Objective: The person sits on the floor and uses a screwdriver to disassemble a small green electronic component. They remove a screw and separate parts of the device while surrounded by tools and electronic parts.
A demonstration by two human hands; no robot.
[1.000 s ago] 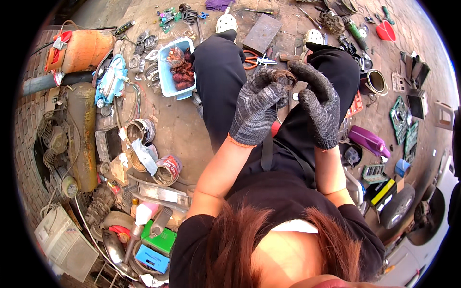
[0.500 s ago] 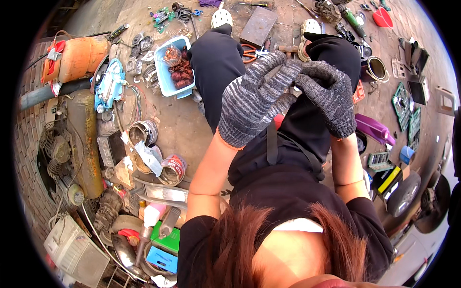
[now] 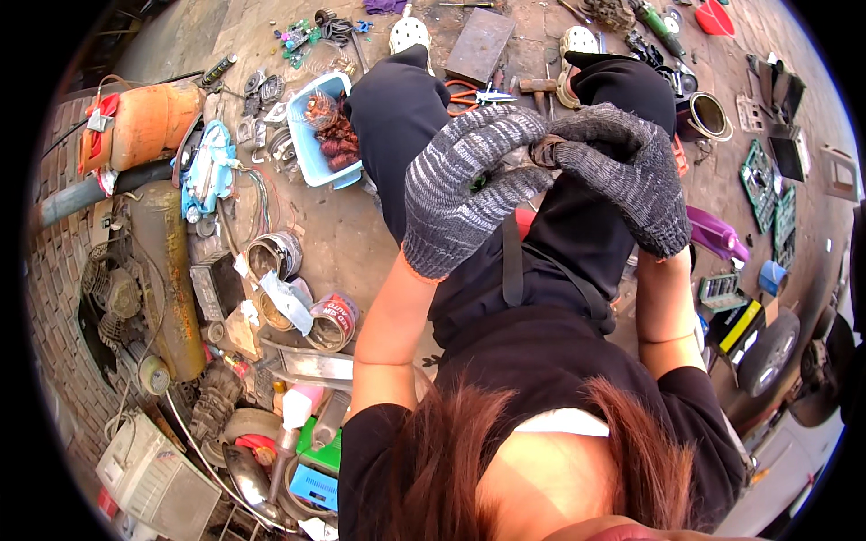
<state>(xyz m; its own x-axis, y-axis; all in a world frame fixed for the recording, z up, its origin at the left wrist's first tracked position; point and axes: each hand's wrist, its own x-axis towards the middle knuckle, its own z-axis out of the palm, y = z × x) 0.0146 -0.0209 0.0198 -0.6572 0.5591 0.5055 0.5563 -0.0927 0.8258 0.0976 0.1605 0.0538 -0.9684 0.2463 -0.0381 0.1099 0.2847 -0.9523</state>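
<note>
My left hand [image 3: 456,194], in a grey striped knit glove, is curved around a small brownish coil of wire [image 3: 547,152] above my lap, with its fingertips at the coil. My right hand [image 3: 631,176], gloved alike, grips the same coil from the other side; much of it is hidden by both hands. Just beyond my knees lie orange-handled cutters [image 3: 463,95] and a hammer [image 3: 539,86]. By my left leg stands a light blue basin [image 3: 309,149] holding reddish copper windings [image 3: 338,140].
An orange gas cylinder [image 3: 149,122], a rusty yellow cylinder [image 3: 176,284], cans [image 3: 333,322] and mixed scrap crowd the left. A metal plate [image 3: 478,45] lies ahead. On the right are green tool cases [image 3: 758,185], a purple plastic object [image 3: 717,233], a red bucket [image 3: 714,18] and a tyre [image 3: 769,353].
Both hands have moved apart sideways, the left leftward and the right rightward, their fingers shifting around the coil, which was briefly more hidden half a second ago.
</note>
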